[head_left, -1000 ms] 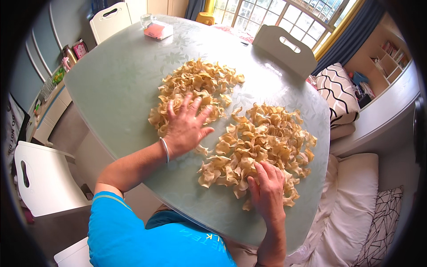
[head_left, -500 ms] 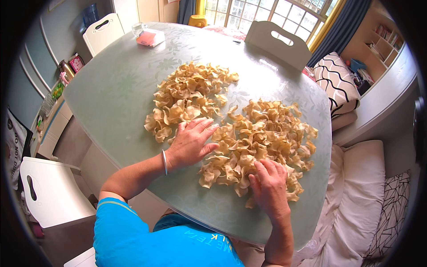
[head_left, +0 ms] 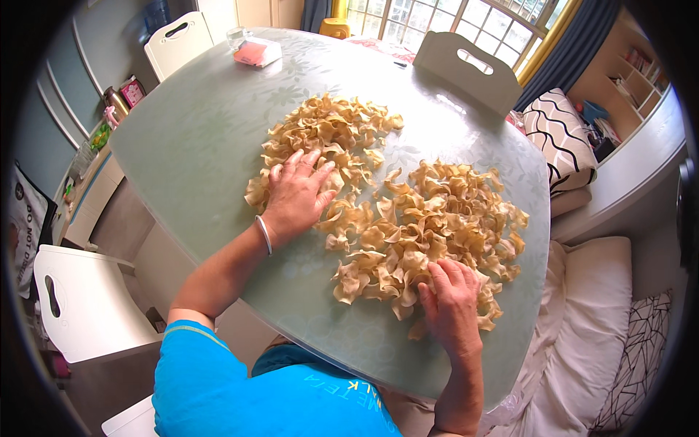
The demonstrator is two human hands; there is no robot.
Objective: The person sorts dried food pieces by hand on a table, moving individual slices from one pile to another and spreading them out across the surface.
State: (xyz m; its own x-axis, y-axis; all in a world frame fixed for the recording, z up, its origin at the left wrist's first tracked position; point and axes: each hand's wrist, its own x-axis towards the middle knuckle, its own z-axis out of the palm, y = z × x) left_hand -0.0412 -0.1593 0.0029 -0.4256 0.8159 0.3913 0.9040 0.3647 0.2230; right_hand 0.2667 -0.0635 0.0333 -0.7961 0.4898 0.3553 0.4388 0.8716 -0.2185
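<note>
Two heaps of curled, tan dried slices lie on the pale green, leaf-patterned table. My left hand, with a silver bangle at its wrist, rests palm down on the near part of the left heap. Its fingers are spread over the slices, and its palm hides some of them. At the near edge of the larger right heap, my right hand touches slices with its fingers slightly bent and its thumb apart. Neither hand visibly lifts a slice. A few scattered slices bridge the gap between the heaps.
A pink-and-white packet and a clear glass stand at the table's far left. White chairs stand at the near left and far left; another is at the far side. A cushioned sofa runs along the right.
My left hand has moved away from me and slightly left, from the gap between the heaps onto the left heap. My right hand stays at the right heap's near edge. The view has shifted slightly.
</note>
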